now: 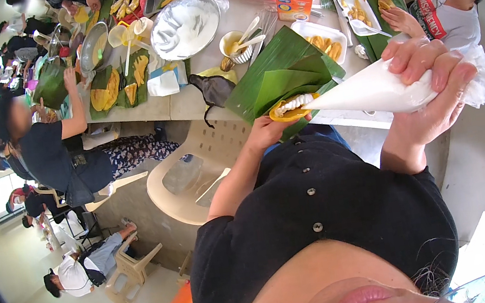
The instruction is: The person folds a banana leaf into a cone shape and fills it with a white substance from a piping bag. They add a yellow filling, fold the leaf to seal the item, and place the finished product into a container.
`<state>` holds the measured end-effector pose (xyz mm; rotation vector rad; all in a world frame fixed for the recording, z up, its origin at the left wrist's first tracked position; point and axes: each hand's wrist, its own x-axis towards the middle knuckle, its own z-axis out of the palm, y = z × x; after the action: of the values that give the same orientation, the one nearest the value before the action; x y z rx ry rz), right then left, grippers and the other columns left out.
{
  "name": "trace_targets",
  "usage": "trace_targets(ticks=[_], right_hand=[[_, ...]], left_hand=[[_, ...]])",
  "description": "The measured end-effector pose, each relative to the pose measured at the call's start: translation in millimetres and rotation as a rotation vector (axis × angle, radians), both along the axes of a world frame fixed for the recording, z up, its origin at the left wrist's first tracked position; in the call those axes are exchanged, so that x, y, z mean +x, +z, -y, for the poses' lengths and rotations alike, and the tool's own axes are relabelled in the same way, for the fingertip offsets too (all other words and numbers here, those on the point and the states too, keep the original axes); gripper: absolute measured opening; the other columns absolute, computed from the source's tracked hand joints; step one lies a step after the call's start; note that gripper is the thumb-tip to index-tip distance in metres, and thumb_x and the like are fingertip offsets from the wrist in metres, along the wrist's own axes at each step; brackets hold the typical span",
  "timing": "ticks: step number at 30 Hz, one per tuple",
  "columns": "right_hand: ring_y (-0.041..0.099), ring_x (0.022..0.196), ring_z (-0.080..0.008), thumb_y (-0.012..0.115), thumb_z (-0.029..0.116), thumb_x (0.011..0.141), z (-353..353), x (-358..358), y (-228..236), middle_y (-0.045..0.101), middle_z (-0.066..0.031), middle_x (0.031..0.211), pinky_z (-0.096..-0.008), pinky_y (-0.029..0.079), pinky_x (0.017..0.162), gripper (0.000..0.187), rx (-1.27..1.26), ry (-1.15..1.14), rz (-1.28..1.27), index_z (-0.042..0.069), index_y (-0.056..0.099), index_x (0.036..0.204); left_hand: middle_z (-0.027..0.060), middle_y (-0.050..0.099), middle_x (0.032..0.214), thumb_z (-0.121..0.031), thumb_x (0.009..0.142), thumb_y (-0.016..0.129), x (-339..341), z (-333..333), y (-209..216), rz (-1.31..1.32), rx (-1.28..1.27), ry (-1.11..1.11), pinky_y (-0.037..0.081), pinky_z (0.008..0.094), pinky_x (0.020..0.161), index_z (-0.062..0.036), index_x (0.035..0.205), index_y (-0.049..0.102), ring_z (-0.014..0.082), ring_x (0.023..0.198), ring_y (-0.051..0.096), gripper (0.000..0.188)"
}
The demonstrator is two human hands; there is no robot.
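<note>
White piping bag [364, 93], squeezed in your right hand [447, 69], points left to the yellow shell [279, 114] your left hand [269, 131] pinches.

Cream [294, 103] in shell [287, 115] (piping bag [379, 90] right), leaves [286, 61] behind.

I hold a piping bag [364, 94] in my right hand [430, 72]. The bag is a tapered cone of clear plastic, filled with a smooth white mixture. It lies nearly horizontal, its narrow end pointing left and slightly down, its clear, crumpled rear end extending beyond my grip. I hold a yellow shell [276, 114] in my left hand [272, 132]. The shell is shallow and elongated, with its open side facing up toward me. White cream [294, 103] lies inside it in a ridged row. The bag's tip is at the right end of this row.
</note>
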<state>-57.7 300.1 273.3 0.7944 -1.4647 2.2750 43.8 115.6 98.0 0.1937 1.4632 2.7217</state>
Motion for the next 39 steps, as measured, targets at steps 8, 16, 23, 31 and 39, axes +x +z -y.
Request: trace_targets(ticks=[8,16,23,31,39], right_hand=[[0.051,0.057,-0.0215,0.03,0.038,0.103,10,2,-9,0.048,-0.0092,0.061,-0.0398,0.046,0.062,0.044,0.034,0.081,-0.022,0.012,0.038,0.069],[0.051,0.057,-0.0202,0.03,0.04,0.102,14,8,-8,0.049,-0.008,0.063,-0.0399,0.046,0.062,0.044,0.08,0.136,-0.062,0.012,0.039,0.069],[0.048,0.054,-0.0179,0.031,0.038,0.103,22,11,-7,0.047,-0.0057,0.062,-0.0386,0.045,0.06,0.043,0.077,0.132,-0.126,0.013,0.038,0.069],[0.052,0.055,-0.0188,0.037,0.047,0.099,14,17,-2,0.051,-0.0073,0.061,-0.0392,0.048,0.062,0.047,0.136,0.043,-0.021,0.013,0.04,0.066],[0.051,0.055,-0.0182,0.038,0.046,0.099,8,15,-2,0.05,-0.0067,0.06,-0.0391,0.047,0.063,0.046,0.125,0.059,-0.032,0.013,0.04,0.067]], left_hand=[[0.0163,0.061,0.111,-0.002,0.09,0.057,7,5,-15,-0.023,-0.053,-0.027,0.046,0.0376,0.089,0.0083,0.122,0.052,0.0247,0.098,0.06,0.033],[0.0158,0.058,0.123,-0.001,0.089,0.059,12,6,-12,0.029,0.0,-0.018,0.042,0.0363,0.099,0.0078,0.124,0.051,0.0254,0.112,0.056,0.036],[0.0152,0.056,0.126,0.001,0.088,0.061,12,6,-17,-0.033,0.128,-0.035,0.043,0.0361,0.099,0.0072,0.123,0.053,0.024,0.114,0.056,0.037],[0.0154,0.058,0.122,-0.002,0.092,0.057,12,9,-14,-0.04,-0.01,-0.042,0.048,0.0388,0.096,0.0057,0.126,0.051,0.0257,0.107,0.061,0.035],[0.0219,0.056,0.124,-0.003,0.091,0.056,11,9,-18,-0.025,-0.007,-0.049,0.049,0.0411,0.091,0.011,0.126,0.047,0.0301,0.103,0.061,0.038]])
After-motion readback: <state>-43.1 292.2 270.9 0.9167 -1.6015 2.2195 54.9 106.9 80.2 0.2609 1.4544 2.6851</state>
